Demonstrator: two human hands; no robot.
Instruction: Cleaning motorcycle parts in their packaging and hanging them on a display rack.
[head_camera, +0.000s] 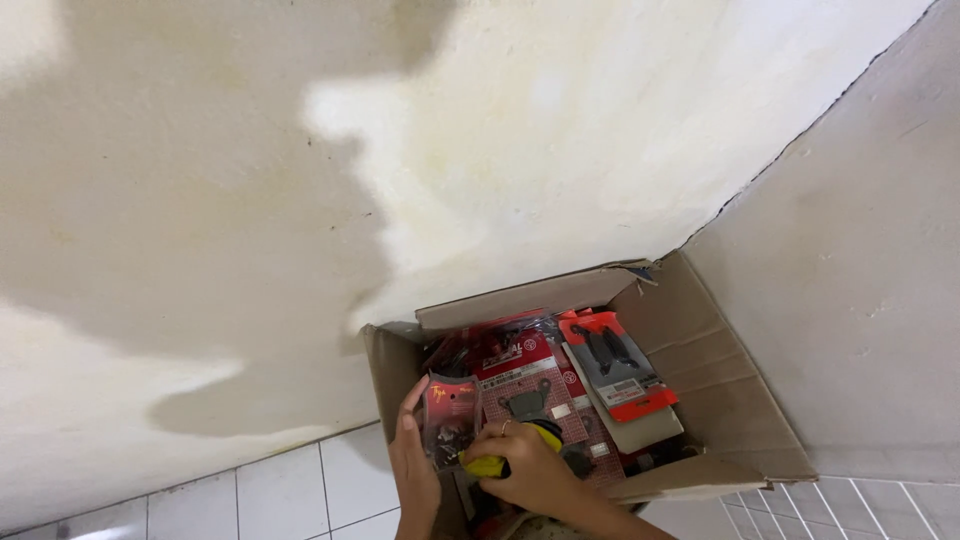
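One cardboard box (720, 390) stood on the white tiled floor (290, 495), pushed into the corner where a stained, cream-coloured wall (250, 200) met a plainer grey wall (860, 280). Its flaps were open, the far flap standing up against the stained wall and the right flap leaning against the grey one. Inside, the box was packed with flat red-and-black blister packs (525, 385), stacked and overlapping; through their clear fronts showed dark, flat metal parts. The pack lying highest, at the right of the pile (615, 372), was tilted toward the right flap.

Both hands reached into the near left part of the box. The left hand (412, 462) was curled around the edge of a small red blister pack (450, 418), thumb and fingers gripping it and holding it upright just inside the box's left wall. The right hand (530, 465) lay beside it with the fingers bent and closed around a yellow object (488, 465), whose kind could not be told; a ring (505, 427) showed on one finger. The right forearm ran out of view at the bottom edge.
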